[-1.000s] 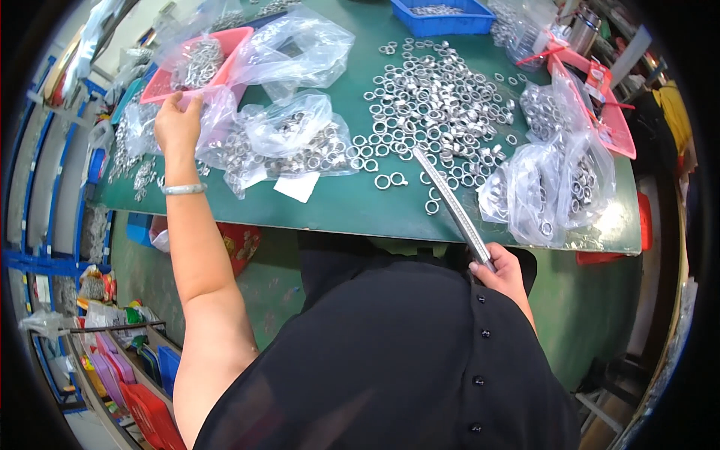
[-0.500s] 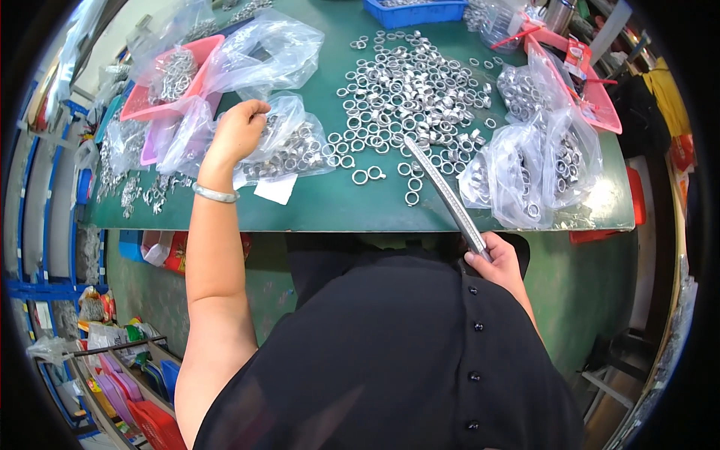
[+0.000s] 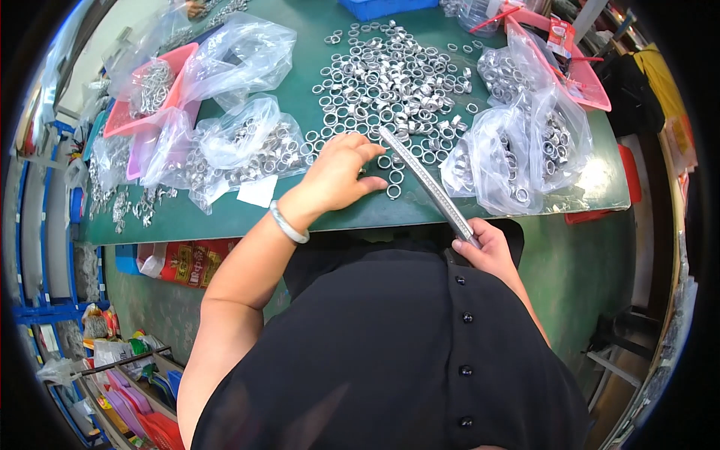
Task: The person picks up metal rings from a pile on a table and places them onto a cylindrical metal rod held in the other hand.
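Note:
My right hand (image 3: 487, 246) grips the near end of a tapered metal ring mandrel (image 3: 427, 180) with scale marks along it. The mandrel slants up and left over the table edge, its tip at the near side of a wide pile of loose silver-coloured rings (image 3: 394, 75). My left hand (image 3: 339, 174), with a pale bangle at the wrist, hovers low over the pile's near left edge. Its thumb and fingers are spread around a gap, with a few rings (image 3: 394, 191) just right of the thumb. Some rings are hidden under this hand.
Left of the pile lie a clear bag of rings (image 3: 255, 142) and a pink basket (image 3: 187, 71) with metal pieces. More bagged rings (image 3: 502, 161) lie at right, before another pink basket (image 3: 592, 90). A blue tray (image 3: 386, 6) stands at the back. The green table (image 3: 337, 217) ends close to my body.
My left hand has moved right from above the bag to the near edge of the ring pile, and its fingers have spread. My right hand still holds the mandrel. The view has shifted slightly.

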### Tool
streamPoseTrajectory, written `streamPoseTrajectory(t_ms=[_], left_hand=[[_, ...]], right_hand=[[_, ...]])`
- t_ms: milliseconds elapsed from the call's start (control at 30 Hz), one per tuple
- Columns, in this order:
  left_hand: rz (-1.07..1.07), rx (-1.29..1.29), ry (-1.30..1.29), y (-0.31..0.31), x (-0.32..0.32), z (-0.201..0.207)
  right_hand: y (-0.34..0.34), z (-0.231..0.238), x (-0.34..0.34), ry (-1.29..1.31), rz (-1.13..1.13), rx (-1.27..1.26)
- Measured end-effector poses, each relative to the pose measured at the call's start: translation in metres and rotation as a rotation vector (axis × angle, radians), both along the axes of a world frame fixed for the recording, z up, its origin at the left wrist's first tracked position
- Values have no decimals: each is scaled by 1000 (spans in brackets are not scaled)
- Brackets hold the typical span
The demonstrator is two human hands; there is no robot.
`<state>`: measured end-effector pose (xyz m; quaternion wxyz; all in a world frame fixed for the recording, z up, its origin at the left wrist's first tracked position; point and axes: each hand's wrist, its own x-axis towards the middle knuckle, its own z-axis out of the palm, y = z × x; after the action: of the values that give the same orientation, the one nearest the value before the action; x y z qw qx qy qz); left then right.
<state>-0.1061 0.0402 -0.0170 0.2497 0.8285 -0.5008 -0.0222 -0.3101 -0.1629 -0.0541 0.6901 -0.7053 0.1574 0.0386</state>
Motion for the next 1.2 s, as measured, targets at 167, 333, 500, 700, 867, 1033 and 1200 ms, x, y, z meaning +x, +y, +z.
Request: streamPoseTrajectory(t_ms=[167,333,500,700,867,1033,1200], left_hand=[[56,-15,47,-16,1,-14],[78,-204,272,-12,8,-18],[72,-783,1231,-5,15,-10],[-128,-829,1328,-10,0,-8],[-133,-832,1316,-12,-10,-9],[-148,-812,1323,-11,-14,-11],[-118,-851,1413,-11,-20,-7]], right_hand=[[-4,-2,-3,-21,7,-63],[-6,-11,-5,-33,9,-50],[-3,-10,-4,-1,18,-35],[0,-8,0,-14,31,-56],[1,-8,0,-27,39,-52],[1,-8,1,-27,49,-65],[3,-8,1,-46,34,-93]])
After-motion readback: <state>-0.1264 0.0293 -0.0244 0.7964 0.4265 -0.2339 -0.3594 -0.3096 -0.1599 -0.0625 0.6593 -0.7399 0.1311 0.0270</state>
